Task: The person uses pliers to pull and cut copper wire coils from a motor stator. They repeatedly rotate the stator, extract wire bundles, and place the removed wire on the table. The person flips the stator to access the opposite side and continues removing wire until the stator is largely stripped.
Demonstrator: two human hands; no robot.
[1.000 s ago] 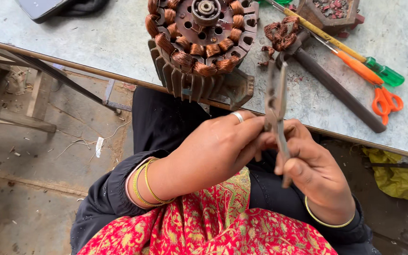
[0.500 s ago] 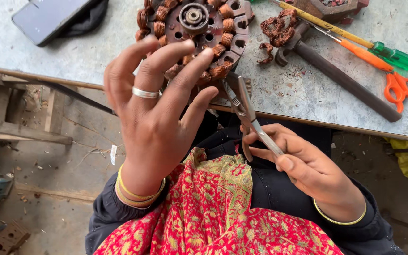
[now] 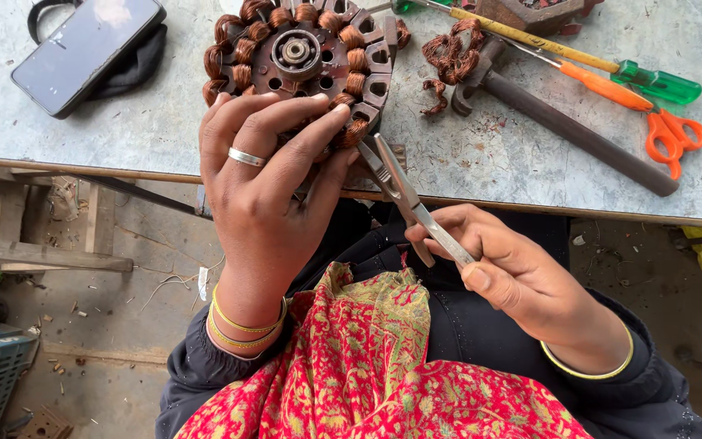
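Your left hand (image 3: 266,183) reaches forward, fingers spread and curled over the near rim of the stator (image 3: 298,65), gripping it at the table (image 3: 123,122) edge. Your right hand (image 3: 522,284), palm up, clasps metal cutters (image 3: 404,195) angled up-left, their tips just beside the stator's near coils.

- One copper-wound stator (image 3: 302,65)
- One pair of pliers (image 3: 406,193)
- Two screwdrivers: one yellow-green (image 3: 578,61), one orange (image 3: 603,85)
- One pair of orange scissors (image 3: 674,134)
- One phone (image 3: 87,50)
- One hammer (image 3: 566,126)
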